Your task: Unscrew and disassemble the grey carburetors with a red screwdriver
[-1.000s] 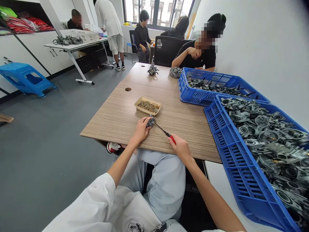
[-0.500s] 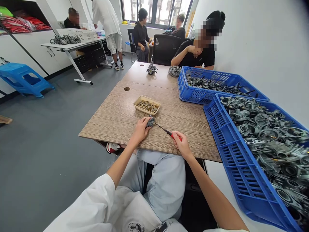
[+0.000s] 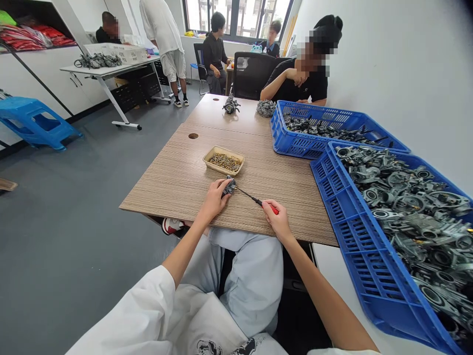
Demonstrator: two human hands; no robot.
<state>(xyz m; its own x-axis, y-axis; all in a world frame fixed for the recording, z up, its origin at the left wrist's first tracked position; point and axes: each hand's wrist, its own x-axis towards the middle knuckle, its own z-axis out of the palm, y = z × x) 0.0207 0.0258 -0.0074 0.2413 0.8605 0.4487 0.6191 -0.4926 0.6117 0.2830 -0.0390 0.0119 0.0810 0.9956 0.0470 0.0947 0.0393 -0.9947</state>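
My left hand (image 3: pixel 215 198) is closed around a small grey metal part (image 3: pixel 229 185) that looks like a carburetor body, held at the table top. In my right hand (image 3: pixel 277 219) is a screwdriver (image 3: pixel 254 199) with a red and black handle, its fingers wrapped round the grip. The thin shaft points left, and its tip meets the right side of the metal part. Just beyond my left hand sits a beige tray (image 3: pixel 205 164) filled with small brass and silver pieces. My fingers hide much of the metal part.
Two blue crates (image 3: pixel 345 236) of metal castings stand along the right side. A metal assembly (image 3: pixel 231 105) and a heap of grey parts (image 3: pixel 265 108) lie at the table's far end. A co-worker (image 3: pixel 314 81) sits across, and a blue stool (image 3: pixel 35 118) stands at left.
Both hands keep nearly the same pose, with the screwdriver still against the metal part. The view has shifted slightly. A person by the window has changed posture.
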